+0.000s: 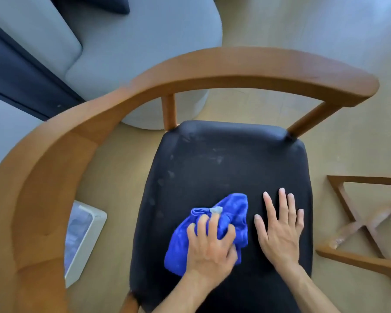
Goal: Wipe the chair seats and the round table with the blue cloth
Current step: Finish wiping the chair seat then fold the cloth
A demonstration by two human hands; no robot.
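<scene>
1. While the left hand [209, 247] grips the bunched blue cloth [212, 229] near the front edge of the dark chair seat [224, 168], the right hand [280, 233] lies open and flat just beside it, holding nothing.
2. Seat-wiping seems underway; pale smudges toward the back left corner likely call for strokes that way.
3. A white bin [86, 240] stands on the floor to the left; its contents are unclear.

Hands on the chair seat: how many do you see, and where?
2. The left hand presses the blue cloth onto the near middle of the seat. The right hand lies flat, bare, just right of the cloth.
</scene>
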